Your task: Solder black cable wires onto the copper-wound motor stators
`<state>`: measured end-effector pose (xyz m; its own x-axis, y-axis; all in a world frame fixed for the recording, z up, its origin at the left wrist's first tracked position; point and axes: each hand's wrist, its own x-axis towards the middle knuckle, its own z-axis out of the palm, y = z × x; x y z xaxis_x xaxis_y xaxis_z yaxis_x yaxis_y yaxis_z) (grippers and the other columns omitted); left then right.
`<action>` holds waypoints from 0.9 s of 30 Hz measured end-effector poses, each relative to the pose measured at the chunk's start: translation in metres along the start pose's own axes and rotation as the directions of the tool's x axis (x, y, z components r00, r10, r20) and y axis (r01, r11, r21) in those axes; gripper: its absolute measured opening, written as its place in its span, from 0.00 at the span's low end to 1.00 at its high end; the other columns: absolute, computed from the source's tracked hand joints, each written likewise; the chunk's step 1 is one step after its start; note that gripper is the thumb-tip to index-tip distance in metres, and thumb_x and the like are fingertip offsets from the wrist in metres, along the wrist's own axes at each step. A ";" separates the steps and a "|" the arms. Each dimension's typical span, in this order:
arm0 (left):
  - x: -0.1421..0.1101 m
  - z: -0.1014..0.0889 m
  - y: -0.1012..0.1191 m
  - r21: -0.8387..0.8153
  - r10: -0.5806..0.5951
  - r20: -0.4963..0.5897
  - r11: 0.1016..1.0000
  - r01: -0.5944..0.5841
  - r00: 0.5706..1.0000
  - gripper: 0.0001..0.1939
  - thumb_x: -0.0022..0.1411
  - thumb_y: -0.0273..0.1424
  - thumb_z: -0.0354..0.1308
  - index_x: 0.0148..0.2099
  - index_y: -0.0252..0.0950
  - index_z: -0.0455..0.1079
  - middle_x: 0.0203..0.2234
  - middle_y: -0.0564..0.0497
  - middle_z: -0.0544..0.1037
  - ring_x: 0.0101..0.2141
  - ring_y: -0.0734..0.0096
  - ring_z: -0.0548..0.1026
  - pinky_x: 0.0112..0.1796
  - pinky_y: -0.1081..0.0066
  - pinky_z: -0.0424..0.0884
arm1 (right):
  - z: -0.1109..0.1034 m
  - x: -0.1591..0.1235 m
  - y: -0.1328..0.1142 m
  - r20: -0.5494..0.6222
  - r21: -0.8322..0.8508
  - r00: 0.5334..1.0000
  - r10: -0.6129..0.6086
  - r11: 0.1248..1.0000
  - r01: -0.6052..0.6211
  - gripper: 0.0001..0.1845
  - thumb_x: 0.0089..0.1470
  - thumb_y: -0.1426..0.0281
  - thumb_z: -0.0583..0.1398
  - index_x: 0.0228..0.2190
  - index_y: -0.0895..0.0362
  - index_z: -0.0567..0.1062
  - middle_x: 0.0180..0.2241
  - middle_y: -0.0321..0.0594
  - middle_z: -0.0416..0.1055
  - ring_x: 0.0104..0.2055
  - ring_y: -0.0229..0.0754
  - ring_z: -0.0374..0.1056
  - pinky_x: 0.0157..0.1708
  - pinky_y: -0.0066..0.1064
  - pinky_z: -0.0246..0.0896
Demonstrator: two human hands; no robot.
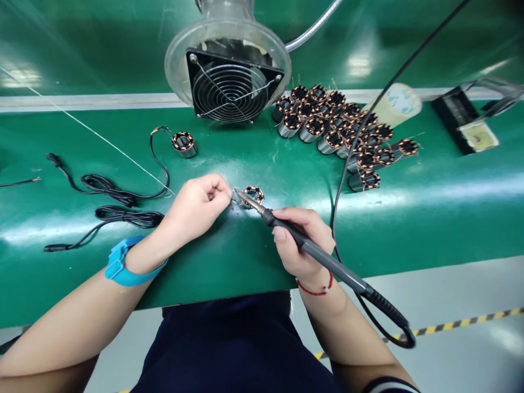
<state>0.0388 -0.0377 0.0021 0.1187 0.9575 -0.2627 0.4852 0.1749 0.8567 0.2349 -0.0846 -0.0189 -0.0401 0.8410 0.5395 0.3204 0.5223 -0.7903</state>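
My left hand (pixel 196 210) is pinched shut on a thin solder wire (pixel 102 134), which runs in from the upper left and comes out at the fingertips. My right hand (pixel 303 240) grips a grey soldering iron (pixel 323 256) like a pen. Its metal tip rests at or very near a copper-wound motor stator (pixel 252 195) lying on the green bench (pixel 245 267). The fingertips and iron hide part of the stator. The solder's end sits close to the iron tip.
A round fan extractor (pixel 231 87) stands at the back. Behind it to the right lies a cluster of several stators (pixel 323 123). One cabled stator (pixel 184 144) and coiled black cables (pixel 110 188) lie left. A tape roll (pixel 395 105), black iron cord (pixel 360 147) and black stand (pixel 462 120) sit right.
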 end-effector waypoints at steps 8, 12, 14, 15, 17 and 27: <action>0.000 -0.001 0.001 0.014 -0.002 -0.010 1.000 0.002 1.000 0.05 0.55 0.29 0.54 0.27 0.36 0.66 0.18 0.58 0.66 0.20 0.79 0.61 0.23 0.75 0.56 | 0.000 0.000 0.001 -0.030 -0.021 1.000 -0.008 1.000 0.007 0.08 0.56 0.70 0.60 0.39 0.51 0.74 0.29 0.35 0.75 0.23 0.36 0.67 0.23 0.31 0.66; 0.001 -0.001 0.001 0.006 -0.001 -0.012 1.000 0.001 1.000 0.05 0.55 0.29 0.55 0.27 0.36 0.65 0.18 0.58 0.66 0.20 0.79 0.61 0.23 0.75 0.56 | 0.000 0.000 0.001 -0.005 -0.044 1.000 -0.004 0.999 0.004 0.09 0.56 0.70 0.60 0.41 0.51 0.74 0.31 0.36 0.76 0.26 0.38 0.70 0.25 0.32 0.68; 0.001 0.000 0.002 0.002 -0.006 -0.014 1.000 0.006 1.000 0.05 0.55 0.29 0.54 0.27 0.36 0.66 0.18 0.58 0.66 0.19 0.79 0.61 0.23 0.75 0.56 | 0.001 0.000 0.004 0.026 -0.059 1.000 0.003 0.998 -0.001 0.11 0.57 0.70 0.61 0.43 0.50 0.74 0.33 0.37 0.78 0.28 0.40 0.72 0.27 0.33 0.70; 0.001 0.000 0.002 0.003 -0.008 -0.015 1.000 0.008 1.000 0.05 0.55 0.29 0.54 0.27 0.36 0.66 0.18 0.58 0.66 0.19 0.78 0.61 0.23 0.75 0.56 | 0.001 -0.001 0.005 0.049 -0.065 0.999 0.007 0.998 -0.004 0.12 0.57 0.70 0.61 0.45 0.50 0.74 0.35 0.37 0.78 0.30 0.40 0.73 0.29 0.34 0.71; 0.001 0.000 0.002 0.008 -0.005 -0.019 1.000 0.006 1.000 0.04 0.55 0.29 0.54 0.28 0.36 0.66 0.18 0.58 0.66 0.19 0.78 0.61 0.23 0.75 0.56 | 0.003 0.000 0.006 0.095 -0.073 0.995 0.016 0.997 -0.009 0.17 0.58 0.69 0.62 0.50 0.49 0.72 0.42 0.38 0.79 0.35 0.41 0.76 0.35 0.35 0.74; 0.001 -0.001 -0.001 0.035 0.060 -0.015 0.998 -0.059 0.998 0.05 0.56 0.28 0.54 0.28 0.36 0.65 0.20 0.57 0.68 0.23 0.76 0.64 0.26 0.74 0.60 | 0.013 0.044 0.000 0.393 -0.214 0.905 0.163 0.973 -0.082 0.20 0.61 0.73 0.56 0.53 0.47 0.67 0.45 0.35 0.78 0.46 0.44 0.75 0.48 0.40 0.68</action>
<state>0.0376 -0.0367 0.0016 0.1347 0.9695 -0.2046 0.5070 0.1100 0.8549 0.2209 -0.0459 0.0004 -0.3557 0.9016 0.2460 0.5180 0.4093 -0.7511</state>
